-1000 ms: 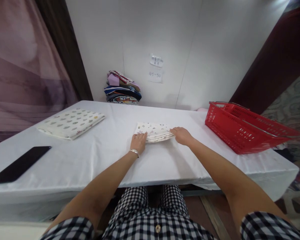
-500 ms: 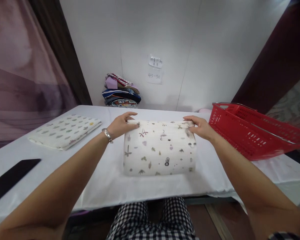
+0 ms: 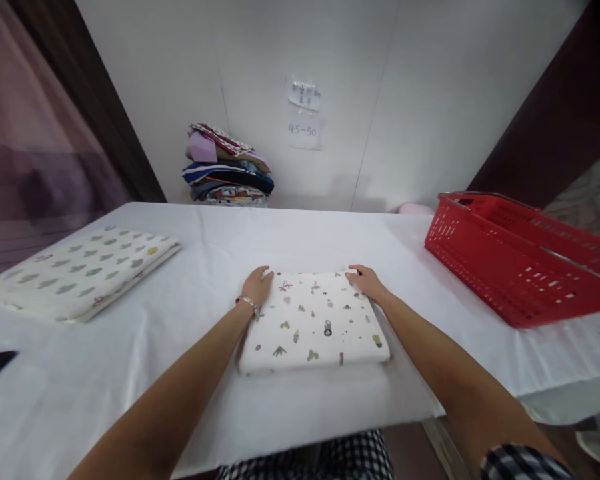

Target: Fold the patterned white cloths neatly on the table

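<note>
Folded patterned cloth (image 3: 313, 321) pinned flat at its 2 far corners, dead centre on the white table (image 3: 220, 400).

The far left corner is pressed by the left hand (image 3: 258, 287), fingers laid flat and uncurled, a bracelet (image 3: 247, 301) seen at the wrist; the far right corner is covered by the right hand (image 3: 364, 282), also flat on the fabric, nothing clasped. A second folded cloth (image 3: 80, 270) with leaf prints is laid well apart to the left. A red basket (image 3: 515, 260) is set to the right. A stack of folded fabrics (image 3: 227, 167) is piled against the wall beneath 2 paper notes (image 3: 305, 113).
</note>
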Motion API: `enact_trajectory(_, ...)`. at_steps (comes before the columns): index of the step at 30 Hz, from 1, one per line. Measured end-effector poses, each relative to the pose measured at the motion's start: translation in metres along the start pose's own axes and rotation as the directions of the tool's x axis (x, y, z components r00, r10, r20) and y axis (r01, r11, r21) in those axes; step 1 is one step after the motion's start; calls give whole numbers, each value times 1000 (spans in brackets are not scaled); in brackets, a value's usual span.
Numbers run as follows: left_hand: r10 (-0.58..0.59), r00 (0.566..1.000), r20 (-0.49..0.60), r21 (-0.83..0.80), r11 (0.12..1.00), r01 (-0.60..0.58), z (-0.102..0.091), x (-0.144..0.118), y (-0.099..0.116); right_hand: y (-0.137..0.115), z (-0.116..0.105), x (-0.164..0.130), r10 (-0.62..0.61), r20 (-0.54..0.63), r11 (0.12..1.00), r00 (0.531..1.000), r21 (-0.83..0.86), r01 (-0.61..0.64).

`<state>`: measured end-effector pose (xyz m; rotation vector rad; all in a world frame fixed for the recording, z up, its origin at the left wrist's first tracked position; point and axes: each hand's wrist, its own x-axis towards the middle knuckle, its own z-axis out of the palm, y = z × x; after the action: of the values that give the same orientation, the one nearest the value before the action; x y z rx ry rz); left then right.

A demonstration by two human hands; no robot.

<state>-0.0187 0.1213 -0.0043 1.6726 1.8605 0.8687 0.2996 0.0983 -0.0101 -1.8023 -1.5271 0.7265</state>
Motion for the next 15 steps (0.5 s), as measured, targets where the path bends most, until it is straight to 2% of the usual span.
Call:
enact_trajectory(3,-10,998,-61,-51,999,6,3,-4,-7,0,0,4,11,-16,1000,1000,-17,-11)
enact_trajectory(5,-21,997,-74,-73,997,15,3,-4,-10,-8,-2,2,-18,-38,983,999,-181,10)
enact_trajectory(8,-31,997,-68,-82,996,25,3,-2,-12,-35,1,-15,-226,-46,853,973,-491,175)
enact_trajectory(10,-37,998,-60,-80,996,32,2,-1,-11,-58,15,-34,-376,69,747,924,-568,346)
enact_trajectory(12,-41,997,-59,-80,996,36,1,0,-10,-82,38,-56,-433,289,695,854,-497,520)
enact_trajectory(14,-35,998,-60,-85,996,30,2,0,-10,-101,65,-74,-470,480,660,741,-366,656)
enact_trajectory(15,-28,998,-61,-88,996,22,2,0,-10,-107,77,-79,-482,539,646,691,-314,696)
